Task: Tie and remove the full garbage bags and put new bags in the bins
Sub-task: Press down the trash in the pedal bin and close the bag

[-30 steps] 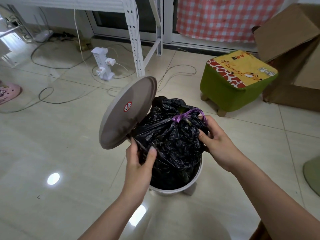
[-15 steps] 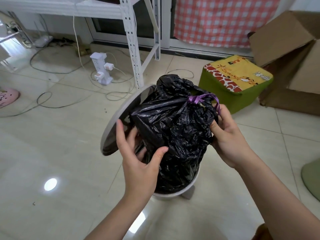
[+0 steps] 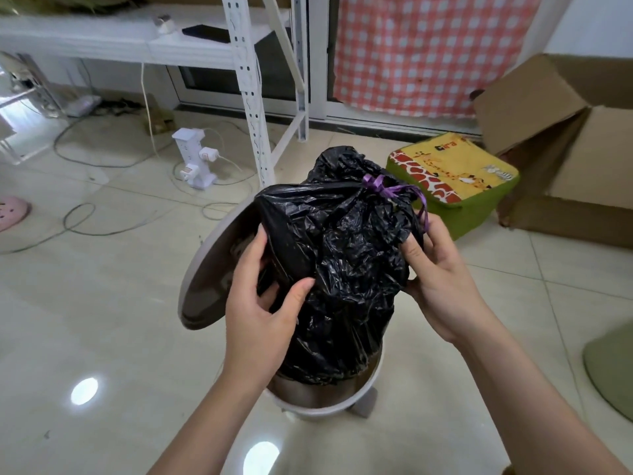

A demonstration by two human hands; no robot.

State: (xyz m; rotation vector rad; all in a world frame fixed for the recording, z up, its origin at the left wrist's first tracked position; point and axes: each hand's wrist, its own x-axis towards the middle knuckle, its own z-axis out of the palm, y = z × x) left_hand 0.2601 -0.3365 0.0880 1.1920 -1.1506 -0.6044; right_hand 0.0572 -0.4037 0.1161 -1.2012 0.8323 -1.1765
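Both hands clasp the black garbage bag [image 3: 339,265] from opposite sides. The left hand [image 3: 263,303] is curled round its left flank, thumb pressed into the plastic at the front and fingers tucked behind. The right hand [image 3: 438,279] grips the right flank just below the neck, its fingertips [image 3: 411,250] pinching the crinkled film. Holding the body rather than the neck likely spreads the load over the thin plastic and keeps the bulging sack from swinging.

A purple drawstring [image 3: 387,190] already cinches the neck shut, its loose loop hanging by the right hand (so the tying step looks done for this bag). The bag stands mostly clear of the round pedal bin [image 3: 318,407]; only its bottom sits at the rim, and bare inner wall shows below it. The bin's lid [image 3: 209,279] is tipped open to the left, just behind the left hand, out of the path of a straight lift.

Removal seems well along, and a fresh liner is not in sight. The bin stands on a glossy tiled floor [image 3: 102,303], with a giraffe-print footstool [image 3: 455,180] beyond it and a cardboard box [image 3: 565,138] further right.
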